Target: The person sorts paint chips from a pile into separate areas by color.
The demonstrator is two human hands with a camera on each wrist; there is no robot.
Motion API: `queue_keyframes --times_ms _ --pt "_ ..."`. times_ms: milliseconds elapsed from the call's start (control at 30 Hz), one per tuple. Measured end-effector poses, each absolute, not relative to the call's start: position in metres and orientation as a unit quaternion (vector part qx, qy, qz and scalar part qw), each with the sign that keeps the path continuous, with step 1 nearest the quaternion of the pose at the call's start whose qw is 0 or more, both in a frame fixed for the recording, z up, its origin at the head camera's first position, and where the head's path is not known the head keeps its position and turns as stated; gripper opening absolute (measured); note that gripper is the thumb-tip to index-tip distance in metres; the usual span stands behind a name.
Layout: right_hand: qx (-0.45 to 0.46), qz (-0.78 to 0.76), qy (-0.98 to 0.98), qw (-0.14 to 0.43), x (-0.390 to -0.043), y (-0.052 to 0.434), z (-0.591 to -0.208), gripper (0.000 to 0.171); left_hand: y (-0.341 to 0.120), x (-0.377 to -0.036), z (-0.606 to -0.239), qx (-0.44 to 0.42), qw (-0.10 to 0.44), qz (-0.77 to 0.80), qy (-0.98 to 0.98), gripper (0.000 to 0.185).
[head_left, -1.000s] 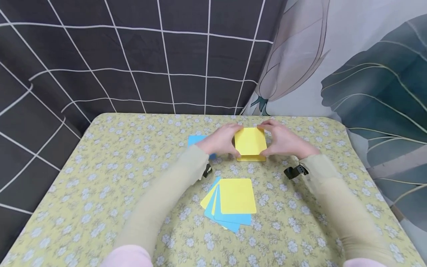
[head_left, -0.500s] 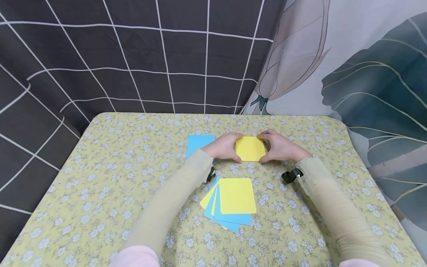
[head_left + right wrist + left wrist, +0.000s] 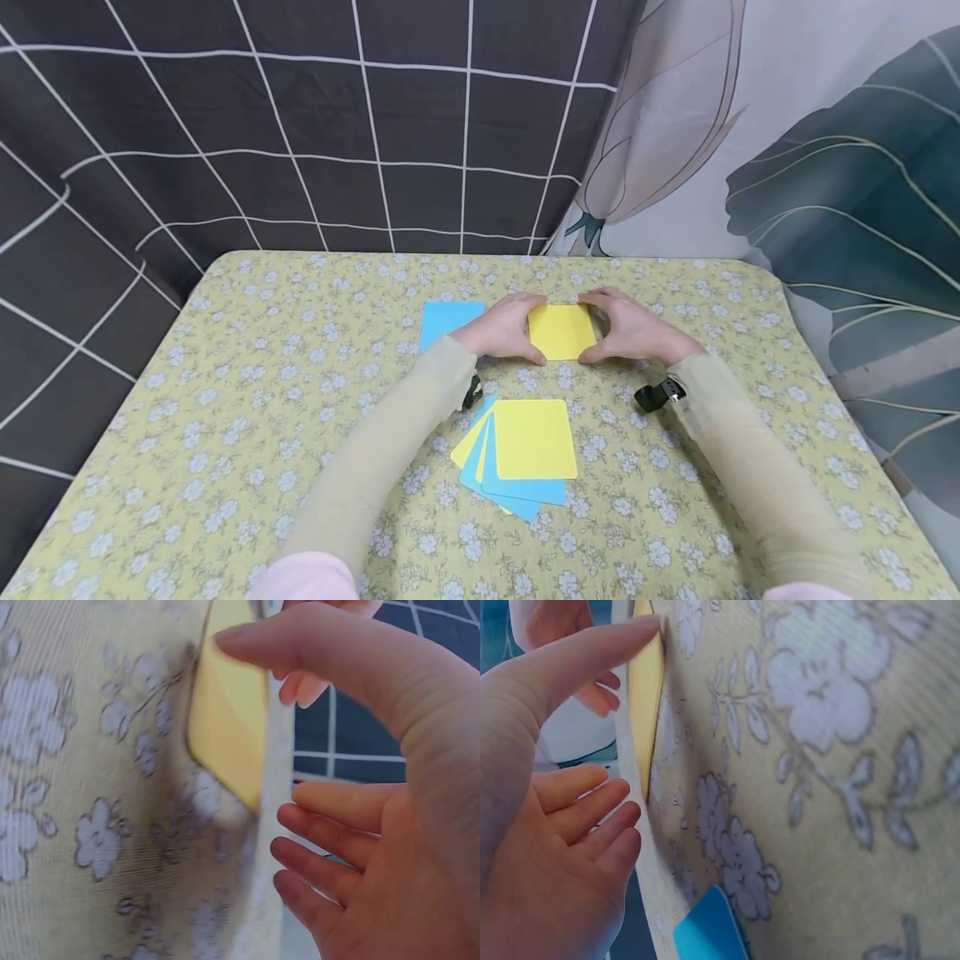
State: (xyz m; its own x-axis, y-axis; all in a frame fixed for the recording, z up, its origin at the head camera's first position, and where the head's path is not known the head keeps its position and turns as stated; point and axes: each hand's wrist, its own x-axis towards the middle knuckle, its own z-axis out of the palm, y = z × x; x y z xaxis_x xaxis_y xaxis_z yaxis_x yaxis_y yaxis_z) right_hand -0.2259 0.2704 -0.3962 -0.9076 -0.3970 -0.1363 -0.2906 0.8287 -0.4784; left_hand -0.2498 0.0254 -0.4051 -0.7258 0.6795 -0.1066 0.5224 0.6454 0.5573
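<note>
A yellow square card (image 3: pixel 562 332) lies flat near the back of the table between both hands. My left hand (image 3: pixel 504 327) is at its left side, thumb at the near corner and fingers by the far corner. The right hand (image 3: pixel 637 327) mirrors it on the right side. In the left wrist view the thumb tip meets the edge of the yellow card (image 3: pixel 646 712), while the other fingers stand relaxed and apart from it. The right wrist view shows the right thumb over the yellow card (image 3: pixel 232 727) and loosely spread fingers beyond its corner.
A blue card (image 3: pixel 450 321) lies left of the left hand. Nearer the front is a fanned pile of blue and yellow cards, with a yellow card (image 3: pixel 535 440) on top. A floral cloth (image 3: pixel 262 417) covers the table; dark grid fabric (image 3: pixel 300 125) hangs behind.
The hands lowered the upper yellow card onto another yellow card beneath it, which it now covers. The left hand shifted, showing more of the blue card. Over the last half second little moved.
</note>
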Motion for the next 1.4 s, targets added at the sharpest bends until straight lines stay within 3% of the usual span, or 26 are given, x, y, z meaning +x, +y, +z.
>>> queue_keyframes --times_ms 433,867,1400 --pt "-0.223 -0.213 0.950 0.047 -0.170 0.253 -0.363 0.097 -0.005 -0.201 -0.382 0.346 0.119 0.282 0.887 0.101" --pt "-0.271 -0.195 0.940 0.065 -0.121 0.234 -0.376 0.117 -0.023 -0.135 -0.392 0.394 0.133 0.188 0.890 0.118" --pt "-0.303 -0.193 0.929 0.091 -0.097 0.221 -0.401 0.106 -0.036 -0.115 -0.406 0.399 0.132 0.203 0.884 0.106"
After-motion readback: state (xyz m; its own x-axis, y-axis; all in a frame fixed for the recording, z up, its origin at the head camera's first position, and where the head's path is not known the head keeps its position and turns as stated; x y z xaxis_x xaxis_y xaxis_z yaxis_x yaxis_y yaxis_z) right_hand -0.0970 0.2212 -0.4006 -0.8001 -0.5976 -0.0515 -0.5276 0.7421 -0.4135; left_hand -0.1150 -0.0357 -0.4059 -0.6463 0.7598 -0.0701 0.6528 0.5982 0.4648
